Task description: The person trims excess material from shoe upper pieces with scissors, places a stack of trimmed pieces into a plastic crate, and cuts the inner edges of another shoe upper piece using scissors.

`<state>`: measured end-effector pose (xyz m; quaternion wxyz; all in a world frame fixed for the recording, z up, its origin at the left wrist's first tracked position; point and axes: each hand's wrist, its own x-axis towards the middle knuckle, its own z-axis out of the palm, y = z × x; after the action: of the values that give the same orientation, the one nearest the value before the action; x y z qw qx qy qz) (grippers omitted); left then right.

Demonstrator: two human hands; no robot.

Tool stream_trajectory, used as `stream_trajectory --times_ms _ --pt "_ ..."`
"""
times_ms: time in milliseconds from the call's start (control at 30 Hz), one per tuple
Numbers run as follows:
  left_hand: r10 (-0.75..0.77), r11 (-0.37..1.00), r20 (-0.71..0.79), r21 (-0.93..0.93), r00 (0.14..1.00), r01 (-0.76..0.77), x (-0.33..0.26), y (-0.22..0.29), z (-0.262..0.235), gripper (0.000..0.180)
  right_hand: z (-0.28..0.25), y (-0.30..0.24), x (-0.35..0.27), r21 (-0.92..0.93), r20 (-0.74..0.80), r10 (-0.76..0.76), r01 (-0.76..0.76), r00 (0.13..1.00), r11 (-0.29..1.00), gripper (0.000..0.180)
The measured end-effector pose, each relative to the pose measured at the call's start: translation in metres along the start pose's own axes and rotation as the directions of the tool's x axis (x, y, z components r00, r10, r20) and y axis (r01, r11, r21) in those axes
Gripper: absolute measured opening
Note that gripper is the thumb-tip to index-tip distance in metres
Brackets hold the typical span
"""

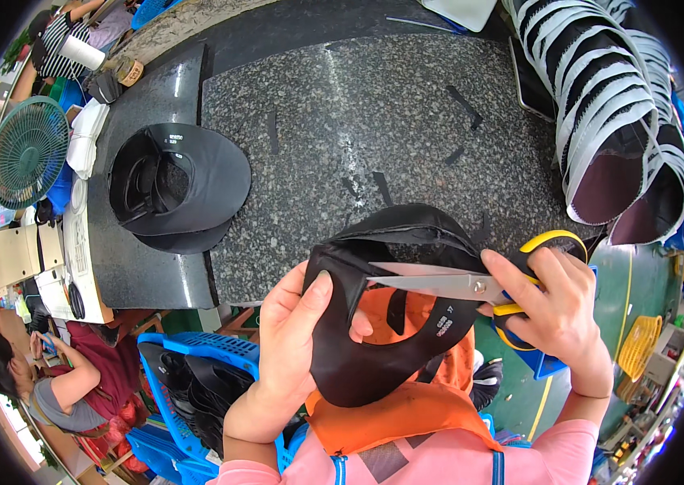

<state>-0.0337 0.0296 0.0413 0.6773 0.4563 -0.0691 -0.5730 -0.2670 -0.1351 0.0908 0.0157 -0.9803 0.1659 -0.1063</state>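
My left hand (289, 319) grips a black shoe upper (350, 368) by its left side, thumb on top and fingers reaching under into its opening. The upper is held up in front of my orange apron (406, 412), just off the near edge of the stone tabletop. In my right hand (556, 303) is a pair of scissors (447, 284) with yellow-and-black handles. Their blades point left, slightly parted, across the opening, with the tips at the upper's inner edge near my left thumb. Whether the blades touch the material, I cannot tell.
More black shoe uppers (225, 178) lie stacked on the left of the speckled stone tabletop (293, 105). Thin black scraps (463, 105) are scattered across it. Rows of white-edged pieces (600, 113) stand at right. A blue crate (196, 347) holds black pieces; another person (67, 388) sits at left.
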Motion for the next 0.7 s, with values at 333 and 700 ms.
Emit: stream_trajectory --times_ms 333,700 --pt "-0.009 0.996 0.023 -0.084 1.000 0.011 -0.005 0.001 0.002 0.026 -0.004 -0.005 -0.001 0.010 0.021 0.022 -0.022 1.000 1.000 0.072" --pt "0.040 0.985 0.067 -0.172 0.997 -0.027 -0.006 -0.005 0.000 0.027 -0.011 -0.006 0.001 0.134 0.055 0.002 -0.010 0.998 0.991 0.067"
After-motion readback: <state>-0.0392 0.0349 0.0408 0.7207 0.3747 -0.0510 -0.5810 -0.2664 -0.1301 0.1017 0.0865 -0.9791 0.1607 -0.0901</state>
